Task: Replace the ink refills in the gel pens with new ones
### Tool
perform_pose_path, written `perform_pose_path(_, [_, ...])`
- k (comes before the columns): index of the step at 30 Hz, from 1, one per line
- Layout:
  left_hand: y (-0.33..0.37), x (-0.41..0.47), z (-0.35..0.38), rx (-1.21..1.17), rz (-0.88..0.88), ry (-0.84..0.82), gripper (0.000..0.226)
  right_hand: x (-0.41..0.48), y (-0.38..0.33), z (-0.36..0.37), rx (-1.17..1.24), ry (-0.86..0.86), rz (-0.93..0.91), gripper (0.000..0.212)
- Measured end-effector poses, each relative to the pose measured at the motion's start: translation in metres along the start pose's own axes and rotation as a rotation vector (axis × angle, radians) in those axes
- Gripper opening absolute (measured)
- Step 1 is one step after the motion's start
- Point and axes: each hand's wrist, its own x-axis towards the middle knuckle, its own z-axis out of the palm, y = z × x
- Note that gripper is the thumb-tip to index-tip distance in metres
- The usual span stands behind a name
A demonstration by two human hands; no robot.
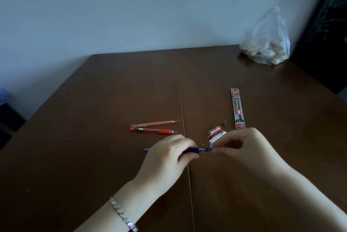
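Observation:
A blue gel pen (pixel 199 150) lies level just above the brown table (pixel 93 137), held at both ends. My left hand (pixel 167 158) grips its barrel, whose rear end sticks out to the left. My right hand (pixel 242 145) pinches the tip end. A red gel pen (pixel 153 130) and a red refill (pixel 155 124) lie side by side farther left. A packaged refill (pixel 237 108) lies to the right. Two clear pen caps (pixel 216 132) and a small brown tip piece (pixel 224 123) rest just beyond my right hand.
A clear plastic bag (pixel 266 41) with pale lumps sits at the table's far right corner. A dark object (pixel 326 34) stands beyond the right edge. A seam (pixel 183 109) runs down the table's middle. The wall is close behind.

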Motion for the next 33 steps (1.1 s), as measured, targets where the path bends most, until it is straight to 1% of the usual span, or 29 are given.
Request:
perform_pose_path(3, [-0.011, -0.001, -0.006, 0.045, -0.019, 0.031, 0.013, 0.008, 0.006, -0.019, -0.245, -0.04, -0.049, 0.017])
perform_pose_path(4, [-0.015, -0.001, -0.008, 0.072, -0.034, 0.059, 0.014, 0.013, 0.01, -0.029, -0.337, -0.006, -0.075, 0.017])
perform_pose_path(6, [-0.023, 0.0, -0.01, 0.095, -0.107, 0.095, 0.018, 0.029, 0.017, -0.048, -0.451, 0.159, -0.11, 0.02])
perform_pose_path(8, [-0.03, 0.0, -0.01, 0.088, -0.187, 0.077, 0.021, 0.051, 0.02, -0.052, -0.448, 0.305, -0.1, 0.02])
perform_pose_path(9, [-0.032, 0.0, -0.009, 0.104, -0.205, 0.051, 0.022, 0.064, 0.021, -0.046, -0.439, 0.332, -0.086, 0.02])
perform_pose_path(11, [-0.035, -0.001, -0.006, 0.163, -0.207, -0.012, 0.024, 0.092, 0.025, -0.023, -0.458, 0.286, -0.082, 0.021])
perform_pose_path(15, [-0.042, -0.002, 0.0, 0.262, -0.2, -0.104, 0.027, 0.126, 0.032, 0.023, -0.572, 0.073, -0.041, 0.025])
perform_pose_path(17, [-0.045, -0.003, 0.001, 0.296, -0.187, -0.125, 0.028, 0.13, 0.034, 0.031, -0.617, 0.045, -0.023, 0.025])
perform_pose_path(19, [-0.048, -0.002, 0.002, 0.308, -0.159, -0.111, 0.028, 0.126, 0.033, 0.032, -0.598, 0.075, -0.036, 0.023])
perform_pose_path(22, [-0.053, 0.006, -0.001, 0.307, -0.095, -0.007, 0.022, 0.106, 0.026, 0.029, -0.516, 0.104, -0.092, 0.021])
perform_pose_path(24, [-0.058, 0.015, -0.005, 0.368, -0.06, 0.048, 0.019, 0.089, 0.022, 0.025, -0.449, 0.116, -0.125, 0.02])
perform_pose_path(29, [-0.071, 0.027, -0.007, 0.515, -0.086, -0.015, 0.022, 0.059, 0.017, 0.021, -0.355, 0.095, -0.193, 0.016])
perform_pose_path(31, [-0.072, 0.029, -0.005, 0.563, -0.069, -0.038, 0.02, 0.055, 0.014, 0.023, -0.322, 0.083, -0.209, 0.017])
perform_pose_path(33, [-0.071, 0.029, -0.003, 0.586, -0.026, -0.022, 0.023, 0.055, 0.009, 0.029, -0.29, 0.08, -0.223, 0.018])
